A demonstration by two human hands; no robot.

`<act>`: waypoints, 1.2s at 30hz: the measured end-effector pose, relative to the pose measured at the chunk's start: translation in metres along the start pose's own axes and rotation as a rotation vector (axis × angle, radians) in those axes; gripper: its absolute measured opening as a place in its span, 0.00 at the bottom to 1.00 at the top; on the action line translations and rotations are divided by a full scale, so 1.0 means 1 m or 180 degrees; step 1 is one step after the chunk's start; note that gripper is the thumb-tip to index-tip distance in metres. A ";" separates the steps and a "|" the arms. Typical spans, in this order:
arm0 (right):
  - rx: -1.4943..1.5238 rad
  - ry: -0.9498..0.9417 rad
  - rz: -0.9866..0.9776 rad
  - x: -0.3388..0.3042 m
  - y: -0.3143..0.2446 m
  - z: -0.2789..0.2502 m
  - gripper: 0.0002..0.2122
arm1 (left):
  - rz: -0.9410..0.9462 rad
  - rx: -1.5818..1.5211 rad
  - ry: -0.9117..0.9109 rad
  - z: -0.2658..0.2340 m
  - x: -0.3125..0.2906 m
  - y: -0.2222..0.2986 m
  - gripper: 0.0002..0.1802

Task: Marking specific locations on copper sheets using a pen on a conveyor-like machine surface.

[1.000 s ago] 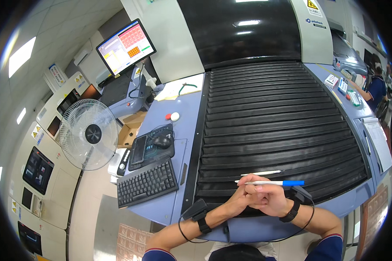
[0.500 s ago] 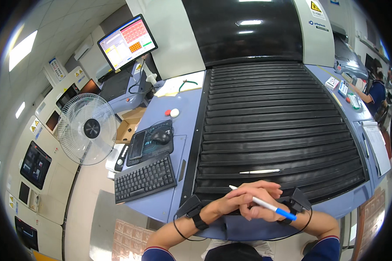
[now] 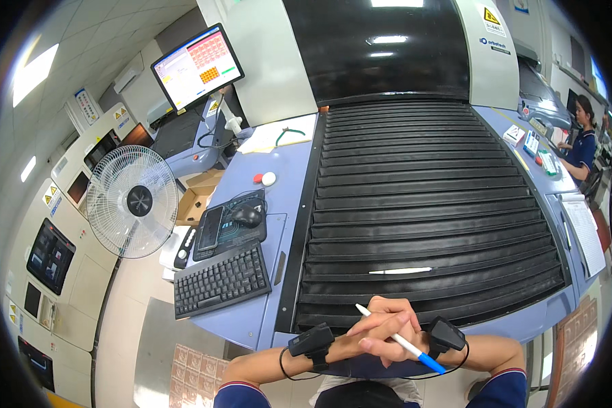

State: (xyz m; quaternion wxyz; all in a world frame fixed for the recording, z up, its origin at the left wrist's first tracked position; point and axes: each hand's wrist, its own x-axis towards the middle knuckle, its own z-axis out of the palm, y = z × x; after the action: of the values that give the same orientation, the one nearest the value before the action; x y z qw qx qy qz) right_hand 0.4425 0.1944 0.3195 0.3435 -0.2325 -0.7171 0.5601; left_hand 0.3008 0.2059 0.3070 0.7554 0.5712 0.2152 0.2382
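Observation:
In front of my body, my left hand [image 3: 362, 342] and my right hand [image 3: 411, 331] are clasped together, with their fingers folded over one another. A white marker pen [image 3: 404, 343] with a blue end slants through the clasp, its white tip up to the left. It appears to sit in my right hand, though the overlapping fingers partly hide the grip. My left hand closes against my right. Beyond them, a thin white pen [image 3: 401, 270] lies across the black ribbed machine bed [image 3: 428, 204]. Each wrist wears a black strapped device with a cable.
Left of the bed are a keyboard [image 3: 221, 280], a mouse [image 3: 247, 215], a phone [image 3: 211, 226] and green-handled pliers [image 3: 289, 132] on paper. A fan [image 3: 139, 201] stands farther left. At right are a clipboard [image 3: 581, 231], small boxes [image 3: 513, 134] and a seated person [image 3: 581, 146].
My hands have shifted slightly left and down and fold more closely together. The marker pen has moved with them and tilts more steeply. The person at right has straightened up.

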 end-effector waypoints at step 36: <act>-0.1690 0.1329 -0.1013 0.019 -0.003 -0.028 0.30 | 0.0988 -0.0916 0.0891 -0.048 0.010 0.032 0.50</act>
State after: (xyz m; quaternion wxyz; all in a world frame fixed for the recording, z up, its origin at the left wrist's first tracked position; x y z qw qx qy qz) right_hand 0.4513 0.2252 0.3302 0.4929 -0.3082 -0.7791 0.2347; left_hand 0.2765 0.2560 0.3250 0.7461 0.4455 0.1913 0.4562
